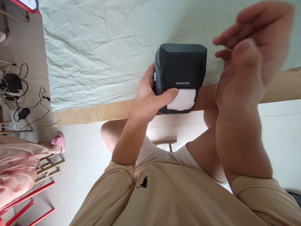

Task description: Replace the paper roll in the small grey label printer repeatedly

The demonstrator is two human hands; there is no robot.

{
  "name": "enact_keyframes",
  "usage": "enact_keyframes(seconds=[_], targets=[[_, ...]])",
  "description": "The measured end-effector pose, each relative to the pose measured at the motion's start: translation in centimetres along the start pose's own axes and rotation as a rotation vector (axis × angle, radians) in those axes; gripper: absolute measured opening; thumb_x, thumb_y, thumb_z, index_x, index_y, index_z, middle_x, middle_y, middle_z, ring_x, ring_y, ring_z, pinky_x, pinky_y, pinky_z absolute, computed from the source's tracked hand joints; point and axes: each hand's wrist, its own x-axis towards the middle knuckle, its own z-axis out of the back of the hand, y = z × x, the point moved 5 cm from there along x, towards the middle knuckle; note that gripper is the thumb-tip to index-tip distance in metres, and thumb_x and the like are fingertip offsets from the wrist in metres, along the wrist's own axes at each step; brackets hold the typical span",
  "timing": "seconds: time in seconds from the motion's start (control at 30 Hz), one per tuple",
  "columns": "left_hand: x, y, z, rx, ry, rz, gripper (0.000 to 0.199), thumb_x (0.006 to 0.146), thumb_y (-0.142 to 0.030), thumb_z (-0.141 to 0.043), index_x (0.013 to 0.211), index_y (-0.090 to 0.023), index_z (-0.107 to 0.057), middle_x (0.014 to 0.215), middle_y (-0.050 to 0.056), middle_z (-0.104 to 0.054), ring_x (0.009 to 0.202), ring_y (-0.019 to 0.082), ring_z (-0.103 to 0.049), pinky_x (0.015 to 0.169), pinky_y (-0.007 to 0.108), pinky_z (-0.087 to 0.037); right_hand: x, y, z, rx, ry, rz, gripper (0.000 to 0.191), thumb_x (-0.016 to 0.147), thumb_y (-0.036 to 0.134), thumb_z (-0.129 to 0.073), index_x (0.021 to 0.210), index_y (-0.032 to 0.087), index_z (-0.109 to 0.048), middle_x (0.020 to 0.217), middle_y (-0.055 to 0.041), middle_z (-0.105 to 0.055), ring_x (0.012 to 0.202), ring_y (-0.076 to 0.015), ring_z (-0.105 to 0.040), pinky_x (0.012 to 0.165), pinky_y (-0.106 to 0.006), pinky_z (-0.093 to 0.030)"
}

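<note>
A black label printer marked NIIMBOT stands near the front edge of the cloth-covered table. White paper with a ragged right edge sticks out of its front. My left hand grips the printer's left side, the thumb lying over the paper's upper left corner and the other fingers partly hidden behind the casing. To the right, my right hand is raised above the table, apart from the printer and slightly blurred. Its fingers are bent loosely and spread, and I see nothing in them.
A pale green wrinkled cloth covers the table, leaving a bare wooden edge. At the left, cables and a black adapter lie on another surface. Lower left, part of a person in pink clothing shows beside red-framed furniture.
</note>
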Motion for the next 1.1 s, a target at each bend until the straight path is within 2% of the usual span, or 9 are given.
enact_keyframes(seconds=[0.07, 0.2, 0.33, 0.57, 0.63, 0.73, 0.8, 0.97, 1.1], targets=[[-0.1, 0.0, 0.0, -0.015, 0.007, 0.015, 0.049, 0.068, -0.035, -0.093, 0.109, -0.024, -0.068, 0.099, 0.003, -0.067, 0.114, 0.031, -0.072, 0.097, 0.042, -0.057, -0.2, 0.1, -0.7, 0.089, 0.025, 0.016, 0.042, 0.094, 0.061, -0.061, 0.123, 0.031, -0.058, 0.127, -0.002, -0.06, 0.114, -0.0204, -0.063, 0.102, -0.043, -0.056], [-0.1, -0.1, -0.2, -0.076, 0.06, -0.005, 0.05, 0.071, -0.043, -0.092, 0.111, -0.025, -0.068, 0.114, 0.005, -0.07, 0.122, 0.029, -0.068, 0.104, 0.041, -0.055, -0.4, 0.4, -1.9, 0.072, 0.216, -0.025, 0.05, 0.093, 0.056, -0.068, 0.134, 0.028, -0.058, 0.126, -0.0048, -0.066, 0.109, -0.0175, -0.068, 0.084, -0.033, -0.06], [-0.2, -0.1, -0.5, -0.107, 0.049, 0.059, 0.032, 0.09, -0.047, -0.077, 0.111, -0.026, -0.065, 0.114, 0.004, -0.067, 0.113, 0.02, -0.067, 0.1, 0.034, -0.055, -0.4, 0.3, -1.5, 0.039, 0.237, -0.028, 0.052, 0.092, 0.059, -0.071, 0.136, 0.032, -0.059, 0.129, -0.0037, -0.066, 0.107, -0.0172, -0.068, 0.084, -0.033, -0.061], [-0.4, -0.4, -1.2, -0.15, 0.035, 0.071, 0.027, 0.092, -0.043, -0.074, 0.109, -0.024, -0.065, 0.104, 0.003, -0.067, 0.098, 0.017, -0.068, 0.087, 0.031, -0.056, -0.4, -1.2, -1.1, -0.044, 0.238, 0.021, 0.054, 0.092, 0.058, -0.071, 0.141, 0.039, -0.058, 0.136, -0.0002, -0.066, 0.116, -0.0181, -0.068, 0.083, -0.032, -0.064], [-0.4, -0.6, -1.7, -0.155, 0.072, 0.037, 0.025, 0.097, -0.043, -0.067, 0.114, -0.024, -0.066, 0.109, 0.004, -0.069, 0.109, 0.019, -0.069, 0.095, 0.033, -0.056, -0.4, -1.2, -1.2, -0.039, 0.236, 0.032, 0.057, 0.092, 0.06, -0.07, 0.143, 0.038, -0.056, 0.137, -0.0013, -0.065, 0.116, -0.0184, -0.067, 0.086, -0.034, -0.064], [-0.4, -1.1, -1.5, -0.207, -0.004, -0.079, 0.032, 0.105, -0.05, -0.049, 0.111, -0.027, -0.071, 0.112, 0.004, -0.074, 0.138, 0.023, -0.062, 0.112, 0.034, -0.05, -0.5, -0.7, -1.5, -0.022, 0.248, 0.036, 0.055, 0.095, 0.06, -0.066, 0.144, 0.036, -0.054, 0.135, -0.0022, -0.064, 0.114, -0.0173, -0.067, 0.093, -0.036, -0.063], [-0.2, -0.7, -1.3, -0.222, 0.015, -0.032, 0.032, 0.105, -0.051, -0.048, 0.109, -0.029, -0.072, 0.113, 0.002, -0.075, 0.142, 0.022, -0.06, 0.117, 0.033, -0.048, -0.6, -0.3, -1.7, -0.016, 0.26, 0.039, 0.052, 0.097, 0.058, -0.063, 0.144, 0.037, -0.054, 0.132, -0.0019, -0.064, 0.112, -0.0172, -0.067, 0.094, -0.037, -0.062], [0.5, 1.1, 0.0, -0.316, -0.049, 0.073, 0.039, 0.102, -0.056, -0.051, 0.109, -0.026, -0.075, 0.113, 0.004, -0.077, 0.129, 0.024, -0.068, 0.11, 0.035, -0.054, -0.7, -0.1, -1.0, -0.036, 0.139, 0.028, 0.046, 0.095, 0.06, -0.063, 0.137, 0.041, -0.06, 0.118, -0.0026, -0.061, 0.104, -0.0186, -0.064, 0.087, -0.037, -0.055], [0.8, 1.3, 0.4, -0.354, -0.085, 0.006, 0.04, 0.103, -0.054, -0.054, 0.096, -0.021, -0.076, 0.106, 0.004, -0.08, 0.11, 0.019, -0.073, 0.108, 0.035, -0.057, -0.6, -0.5, -1.1, -0.003, 0.206, 0.093, 0.07, 0.073, 0.057, -0.085, 0.136, 0.043, -0.059, 0.107, -0.0031, -0.057, 0.093, -0.019, -0.059, 0.078, -0.037, -0.051]])
